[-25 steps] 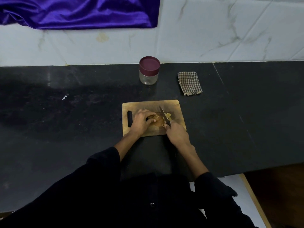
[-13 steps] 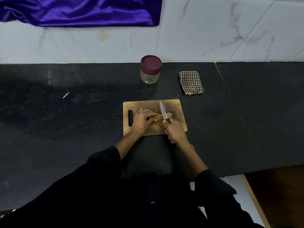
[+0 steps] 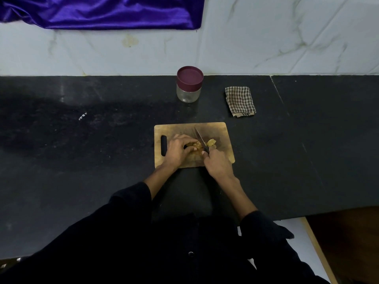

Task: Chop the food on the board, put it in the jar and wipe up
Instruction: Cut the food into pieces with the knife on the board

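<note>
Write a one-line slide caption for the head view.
Left hand steadies food on the board while right hand cuts with a knife.

A single head-worn camera looks forward and down over a black counter [image 3: 61, 160], fairly close above the cutting board [image 3: 223, 136] at centre frame, with the tiled wall [image 3: 287, 37] filling the top edge.

No text, label, brand or number can be read; a small white mark on the bench [image 3: 82, 116] stays illegible.
</note>
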